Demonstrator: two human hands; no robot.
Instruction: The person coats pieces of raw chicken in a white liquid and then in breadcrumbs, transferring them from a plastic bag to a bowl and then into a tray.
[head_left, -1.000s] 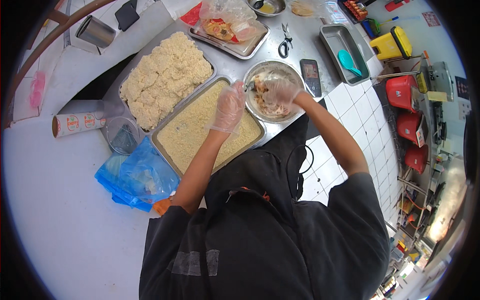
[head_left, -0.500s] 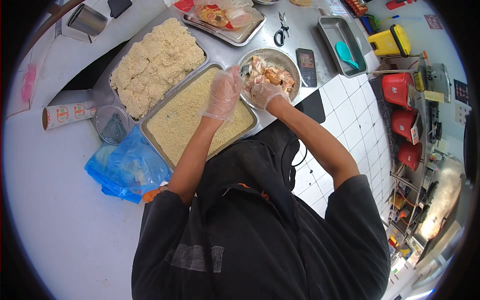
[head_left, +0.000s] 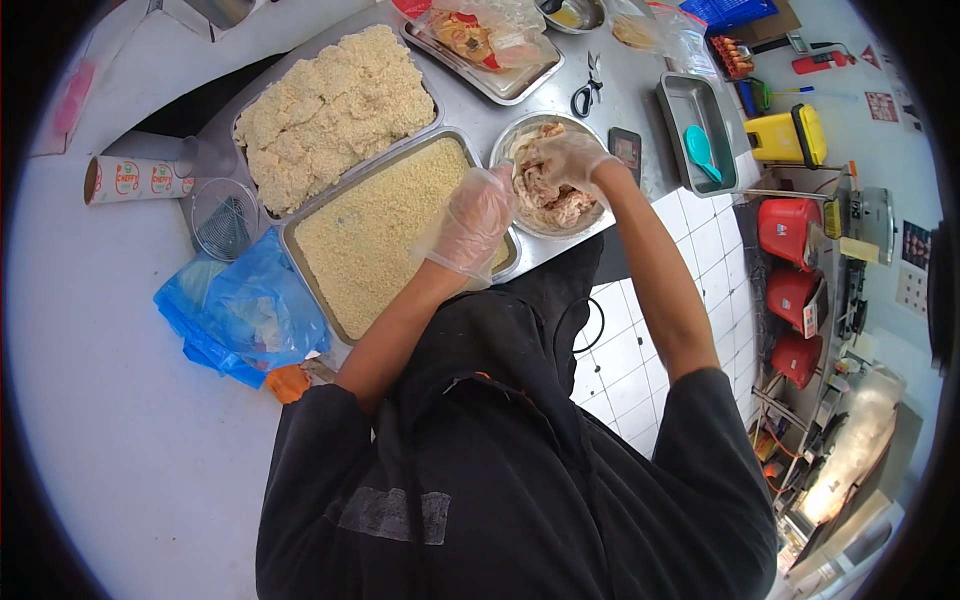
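Note:
A round metal bowl (head_left: pixel 499 150) holds pieces of raw meat, which look like chicken, in a pale wet coating (head_left: pixel 556 208). My right hand (head_left: pixel 578 163), in a clear plastic glove, reaches into the bowl from the right, its fingers curled down over the meat; the fingertips are partly hidden. My left hand (head_left: pixel 477 222), gloved too, is closed at the bowl's left rim, above the corner of a tray of pale crumbs (head_left: pixel 375 230). Beyond that tray, another is heaped with crumb-coated pieces (head_left: pixel 335 105).
Behind the bowl lie black-handled scissors (head_left: pixel 588 88) and a tray with plastic packages (head_left: pixel 510 85). A dark phone-like device (head_left: pixel 626 150) sits right of the bowl, near a deep metal pan (head_left: pixel 690 92) with a turquoise scoop (head_left: pixel 700 148). At left are a wire strainer (head_left: pixel 225 220) and blue plastic bag (head_left: pixel 250 310).
My right hand has shifted from the bowl's near side to its upper right, and the meat lies differently. The view has tilted slightly; my left hand stays by the rim.

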